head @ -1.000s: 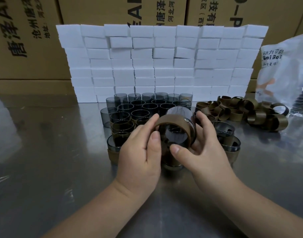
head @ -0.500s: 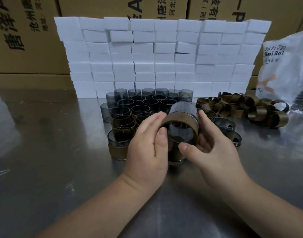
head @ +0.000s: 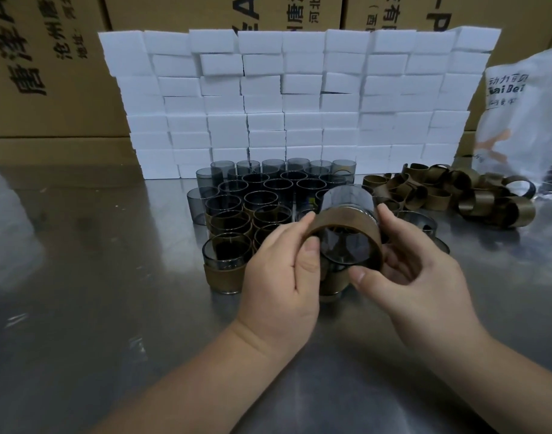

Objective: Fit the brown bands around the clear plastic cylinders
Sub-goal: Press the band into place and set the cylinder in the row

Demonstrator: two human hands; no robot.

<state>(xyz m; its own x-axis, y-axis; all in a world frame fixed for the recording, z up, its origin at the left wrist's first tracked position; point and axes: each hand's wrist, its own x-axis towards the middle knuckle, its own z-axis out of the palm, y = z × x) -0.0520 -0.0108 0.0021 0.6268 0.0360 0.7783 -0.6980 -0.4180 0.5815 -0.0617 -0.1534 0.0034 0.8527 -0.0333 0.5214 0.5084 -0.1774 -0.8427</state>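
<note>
Above the metal table I hold a clear smoky plastic cylinder [head: 346,198] on its side, its open end toward me. A brown band [head: 346,220] sits around its near end. My left hand [head: 284,277] pinches the band's left edge with thumb and fingers. My right hand [head: 415,277] grips the band and cylinder from the right, thumb under the rim. A cluster of upright cylinders [head: 262,195] stands behind my hands; a few at the front wear bands, such as the banded cylinder [head: 226,264] at the front left.
A heap of loose brown bands [head: 450,192] lies at the right on the steel table [head: 96,292]. A wall of white foam blocks [head: 299,101] stands behind the cylinders, cardboard boxes [head: 49,73] behind that. A white plastic bag [head: 525,120] sits at the far right.
The band has slid further along the cylinder's near end. Both hands with the cylinder have shifted slightly right and up.
</note>
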